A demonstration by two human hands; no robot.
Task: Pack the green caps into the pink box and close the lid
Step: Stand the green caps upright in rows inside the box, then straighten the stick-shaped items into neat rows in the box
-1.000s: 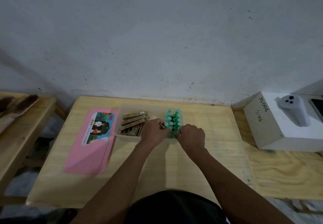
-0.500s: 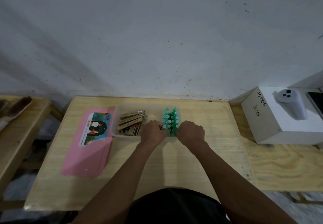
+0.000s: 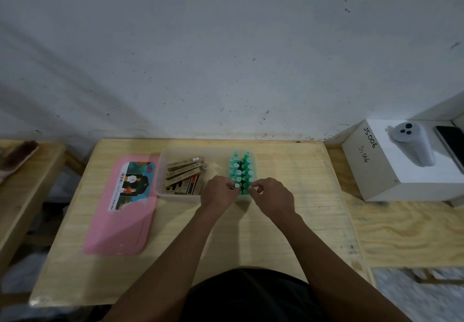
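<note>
Several green caps (image 3: 242, 169) stand upright in two rows at the right end of a translucent box (image 3: 160, 186). My left hand (image 3: 219, 193) pinches the nearest cap of the left row by its top. My right hand (image 3: 273, 196) pinches the nearest cap of the right row. Both hands sit at the box's front edge. The pink lid (image 3: 123, 208), with a picture label, lies flat on the table to the left of the box.
Several brown and gold sticks (image 3: 184, 178) fill the box's left half. A white carton (image 3: 401, 168) with a grey controller (image 3: 411, 143) and a phone (image 3: 450, 143) stands at the right. A wooden bench (image 3: 22, 176) lies at the left. A wall runs behind the table.
Both hands stay at the front of the green caps, with the fingers now pinched on the nearest caps. The camera has tilted slightly.
</note>
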